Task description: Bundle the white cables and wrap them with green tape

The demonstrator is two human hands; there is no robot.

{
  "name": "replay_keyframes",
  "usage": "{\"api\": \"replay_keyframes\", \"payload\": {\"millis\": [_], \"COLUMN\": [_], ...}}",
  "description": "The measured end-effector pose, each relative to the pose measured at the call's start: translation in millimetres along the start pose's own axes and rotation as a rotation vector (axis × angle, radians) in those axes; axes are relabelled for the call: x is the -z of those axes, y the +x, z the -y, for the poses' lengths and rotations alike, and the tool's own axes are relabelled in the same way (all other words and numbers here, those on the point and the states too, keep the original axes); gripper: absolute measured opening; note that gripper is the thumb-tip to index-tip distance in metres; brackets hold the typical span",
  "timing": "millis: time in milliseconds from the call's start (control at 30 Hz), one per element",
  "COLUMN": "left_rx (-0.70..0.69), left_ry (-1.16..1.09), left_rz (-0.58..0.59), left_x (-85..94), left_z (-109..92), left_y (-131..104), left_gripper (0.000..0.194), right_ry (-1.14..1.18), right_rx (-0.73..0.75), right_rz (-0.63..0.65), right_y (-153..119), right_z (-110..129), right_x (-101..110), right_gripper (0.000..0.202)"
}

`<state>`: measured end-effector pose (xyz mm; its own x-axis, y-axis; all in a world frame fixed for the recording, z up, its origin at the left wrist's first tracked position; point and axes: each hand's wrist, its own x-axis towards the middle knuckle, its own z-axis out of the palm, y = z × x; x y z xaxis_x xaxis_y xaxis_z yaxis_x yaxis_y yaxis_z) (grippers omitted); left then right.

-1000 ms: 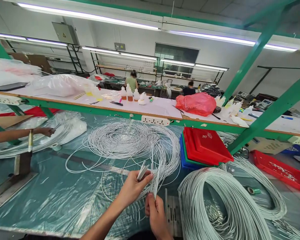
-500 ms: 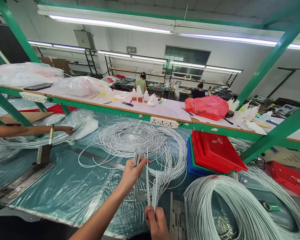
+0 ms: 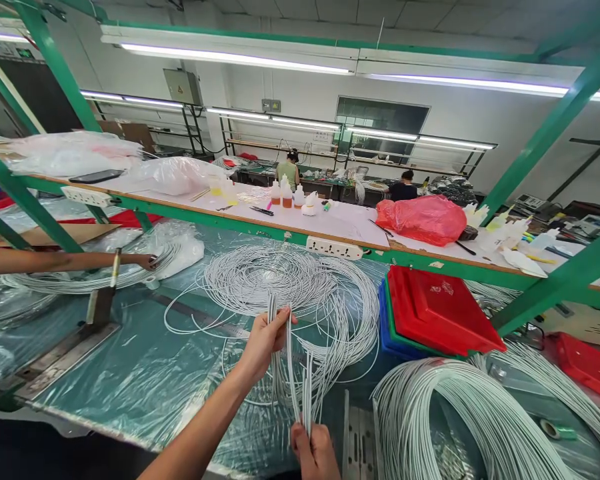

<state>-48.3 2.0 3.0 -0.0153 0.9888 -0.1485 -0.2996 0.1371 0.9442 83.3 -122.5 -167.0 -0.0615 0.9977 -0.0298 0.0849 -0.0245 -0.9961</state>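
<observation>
Two hands were closed on white wire ends: the left hand (image 3: 264, 339) pinched a short bundle (image 3: 273, 312) whose cut tips stood just above the fingers, and the right hand (image 3: 314, 450), low at the frame edge, gripped a second bundle (image 3: 307, 393) rising from its fist. The strands of both ran beyond the grips into the coil (image 3: 280, 280) lying flat on the film-covered bench (image 3: 130, 373). By judgement, the step in hand was gathering and evening cut ends; the next move would call for bringing the two bundles together with tips level, without dragging the coil into a tangle. A larger coil (image 3: 445, 413) lay right of the right hand, and red trays (image 3: 440, 307) beyond it. Against half a second earlier, both hands sat slightly lower, with the bundles somewhat further apart. A co-worker's arm (image 3: 55, 260) still reached across at far left.
</observation>
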Motion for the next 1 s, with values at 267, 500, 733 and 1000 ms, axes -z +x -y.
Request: {"api": "replay_keyframes", "payload": {"millis": [267, 500, 733, 1000], "left_rx": [0.032, -0.035, -0.051, -0.103], "left_ry": [0.021, -0.025, 0.152, 0.512], "left_rz": [-0.049, -0.057, 0.017, 0.226], "left_x": [-11.7, -13.6, 6.9, -7.7], "left_z": [11, 18, 15, 63], "left_y": [-3, 2, 4, -17], "left_gripper": [0.062, 0.068, 0.06, 0.051], "right_ry": [0.027, 0.241, 0.442, 0.499], "right_rx": [-0.027, -0.093, -0.044, -0.22], "right_rz": [-0.125, -0.067, -0.066, 0.055], "right_y": [-1, 15, 42, 39], "right_z": [-4, 12, 44, 45], "right_x": [-7, -3, 24, 17], "right_gripper": [0.057, 0.063, 0.061, 0.069]}}
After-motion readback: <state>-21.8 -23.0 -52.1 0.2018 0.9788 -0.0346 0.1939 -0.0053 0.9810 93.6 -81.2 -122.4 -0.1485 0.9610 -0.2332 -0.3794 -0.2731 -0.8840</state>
